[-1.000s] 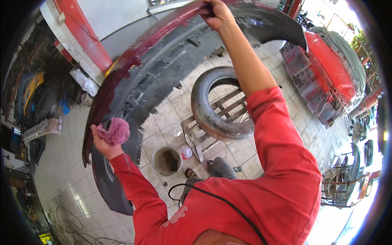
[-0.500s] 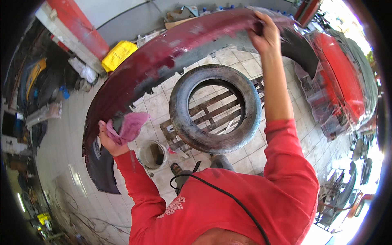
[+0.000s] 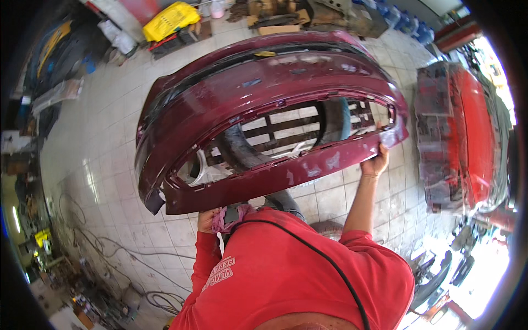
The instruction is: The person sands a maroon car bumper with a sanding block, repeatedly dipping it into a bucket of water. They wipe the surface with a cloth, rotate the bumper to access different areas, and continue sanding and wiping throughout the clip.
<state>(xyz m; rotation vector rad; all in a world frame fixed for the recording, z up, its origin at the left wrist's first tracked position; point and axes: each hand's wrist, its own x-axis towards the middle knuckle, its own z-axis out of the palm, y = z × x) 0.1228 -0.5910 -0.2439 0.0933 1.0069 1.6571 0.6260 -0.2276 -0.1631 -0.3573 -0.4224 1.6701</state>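
Observation:
A maroon car bumper point(image 3: 220, 99) with scuffed, pale patches spans the space before me, its outer face turned up. My right hand point(image 3: 376, 164) grips its near edge toward the right end. By the near edge, left of my body, my left hand point(image 3: 207, 221) is closed on a crumpled pink cloth point(image 3: 220, 221). A dark grey piece point(image 3: 237, 212) lies against that cloth; its kind is unclear. Whether the left fingers also hold the bumper is hidden. Beneath the bumper, a tyre point(image 3: 237, 146) shows through the long opening.
Under the tyre lies a slatted pallet point(image 3: 281, 132), with a bucket point(image 3: 196, 169) partly visible beside it. A red car part under plastic point(image 3: 467, 132) stands at right. Hoses point(image 3: 137, 253) trail over the tiled floor at left. A yellow container point(image 3: 171, 21) and several bottles point(image 3: 404, 21) stand at the back.
The bumper has turned over from its inner side, its painted face now upward and its opening over the tyre. Both hands have come nearer my body; the left still has the pink cloth.

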